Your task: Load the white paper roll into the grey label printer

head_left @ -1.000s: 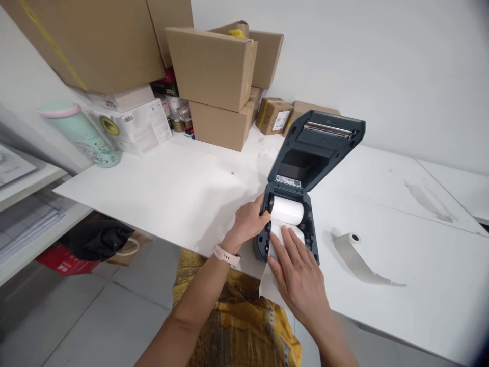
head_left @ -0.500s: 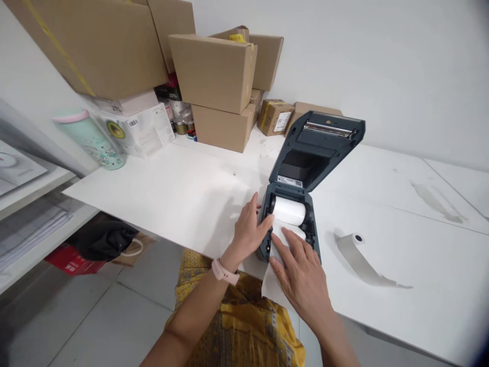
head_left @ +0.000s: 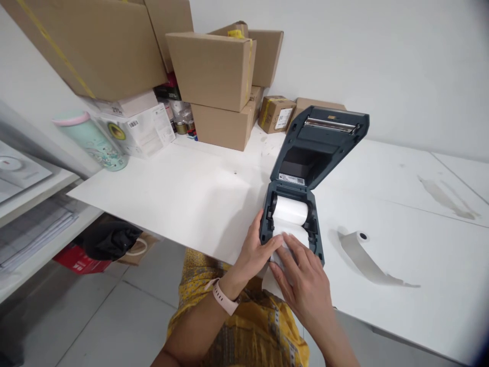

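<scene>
A dark label printer point(head_left: 317, 239) stands on the white table with its lid point(head_left: 328, 137) raised. Inside it lies a white paper roll point(head_left: 291, 210), and its paper runs forward over the front edge and hangs down. My left hand point(head_left: 254, 255) is at the printer's left side, thumb on the paper, the other fingers along the outer wall and partly hidden. My right hand point(head_left: 303, 275) rests on the paper at the front with its fingers spread, its fingertips close to my left thumb. Neither hand is wrapped round anything.
A small roll with a loose grey strip point(head_left: 361, 255) lies right of the printer. Cardboard boxes point(head_left: 210, 71) are stacked at the back left, beside a white box point(head_left: 145, 131) and a mint tumbler point(head_left: 95, 142). A shelf point(head_left: 38, 196) stands at far left; the table's front edge is close to me.
My left hand has moved down along the printer's side, its thumb now farther forward on the paper beside the right fingertips. The view has shifted slightly.
</scene>
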